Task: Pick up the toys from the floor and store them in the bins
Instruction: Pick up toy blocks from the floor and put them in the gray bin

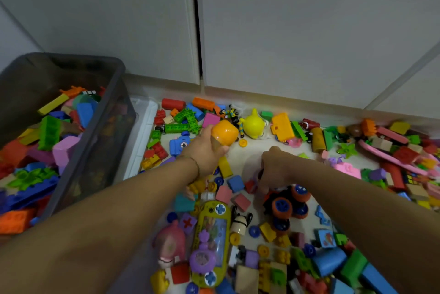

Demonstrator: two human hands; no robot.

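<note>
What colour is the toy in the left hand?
The toy in the left hand is orange, seen in the head view.

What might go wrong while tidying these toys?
The orange toy is bulky, and the left hand grips only its near side, so it might slip on the way to the grey bin. That bin looks heaped with blocks, so more may spill. The right hand works in clutter beside the toy truck and may knock it.

Plastic mostly, glossy to matt.
Smooth glossy plastic on the orange toy (225,135) and yellow handheld game (210,243); smoky see-through plastic for the bin (112,112); matt, foam-like finish on the blue block (235,183); bare-wood look on the beige block (246,279); smooth matt cupboard doors (309,20).
</note>
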